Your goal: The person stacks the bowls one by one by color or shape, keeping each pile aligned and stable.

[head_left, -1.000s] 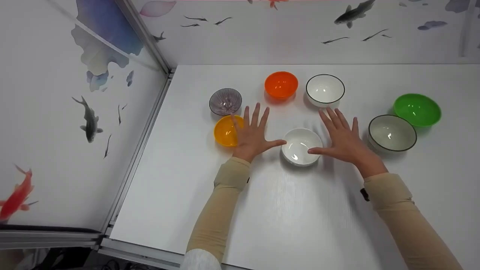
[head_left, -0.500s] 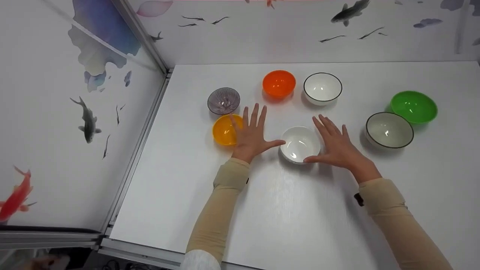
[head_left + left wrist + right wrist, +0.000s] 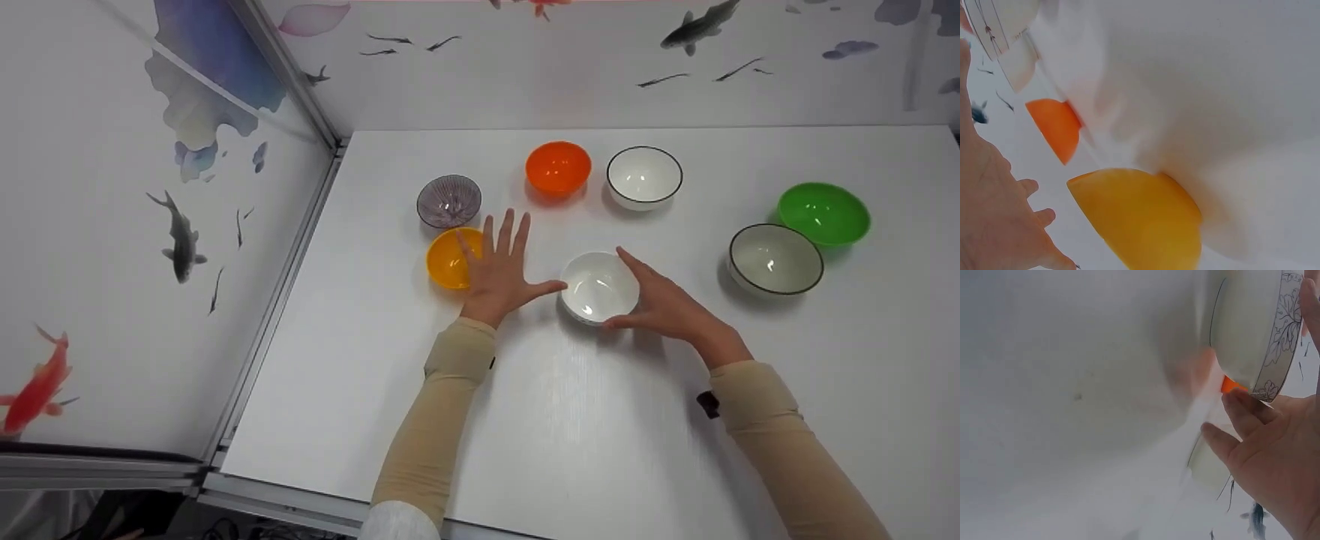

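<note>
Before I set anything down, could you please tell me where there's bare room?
Left of the yellow bowl, between the back white bowl and green bowl, and between the sleeves. It's crowded around the middle white bowl, between the left hand and right hand.

A broad white tabletop is stretching across the view, and a soft, pale gleam is washing over its near half. Behind it, the white back wall is showing off a dark painted fish and, towards the left, a pink petal. Over on the side wall, a blue-violet wash is spilling downwards, a grey fish is hanging below, and a red fish is brightening the lower corner! A metal rail is lining the table's left edge, while cables are lurking in the dark below.
</note>
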`<state>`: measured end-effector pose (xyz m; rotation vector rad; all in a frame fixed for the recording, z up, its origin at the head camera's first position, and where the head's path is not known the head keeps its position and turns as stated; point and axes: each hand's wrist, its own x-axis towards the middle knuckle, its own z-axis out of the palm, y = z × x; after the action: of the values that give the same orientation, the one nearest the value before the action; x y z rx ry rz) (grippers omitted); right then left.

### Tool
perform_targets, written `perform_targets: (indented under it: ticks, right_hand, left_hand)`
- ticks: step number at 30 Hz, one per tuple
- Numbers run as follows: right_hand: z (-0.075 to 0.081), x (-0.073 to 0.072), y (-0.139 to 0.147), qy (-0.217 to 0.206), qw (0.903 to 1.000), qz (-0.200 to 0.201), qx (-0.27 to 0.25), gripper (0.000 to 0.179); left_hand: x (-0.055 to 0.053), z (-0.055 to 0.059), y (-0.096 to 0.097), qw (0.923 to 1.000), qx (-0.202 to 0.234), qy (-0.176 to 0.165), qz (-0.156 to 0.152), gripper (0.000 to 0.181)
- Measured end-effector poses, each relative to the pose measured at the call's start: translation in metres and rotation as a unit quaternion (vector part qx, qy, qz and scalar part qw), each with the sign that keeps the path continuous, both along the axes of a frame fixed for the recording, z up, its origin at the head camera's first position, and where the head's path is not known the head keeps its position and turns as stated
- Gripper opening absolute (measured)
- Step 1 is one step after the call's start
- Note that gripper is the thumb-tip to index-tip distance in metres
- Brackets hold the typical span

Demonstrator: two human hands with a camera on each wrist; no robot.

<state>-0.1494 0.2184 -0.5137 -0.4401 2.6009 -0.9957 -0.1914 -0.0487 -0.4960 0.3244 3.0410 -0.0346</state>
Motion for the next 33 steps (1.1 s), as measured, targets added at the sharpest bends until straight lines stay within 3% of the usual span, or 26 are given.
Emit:
perform_targets:
  ticks: [8,22,27,33]
  right_hand:
    - [-0.004,0.003,-0.003,-0.026,0.9966,-0.023,-0.074,0.119]
    - [0.006,0.000,-0.007,-0.048,0.9955,-0.018,-0.079,0.118]
    - [0.006,0.002,-0.009,-0.057,0.9945,-0.020,-0.085,0.119]
    - [0.006,0.004,-0.007,-0.060,0.9945,-0.023,-0.082,0.120]
  left_hand:
    - [0.001,0.001,-0.005,0.9998,-0.016,-0.004,0.010,0.123]
    - [-0.004,0.008,-0.030,0.9966,0.013,0.038,0.072,0.122]
    - [0.000,0.010,-0.046,0.9926,0.065,0.026,0.099,0.117]
    - [0.005,0.012,-0.065,0.9826,0.142,0.018,0.119,0.114]
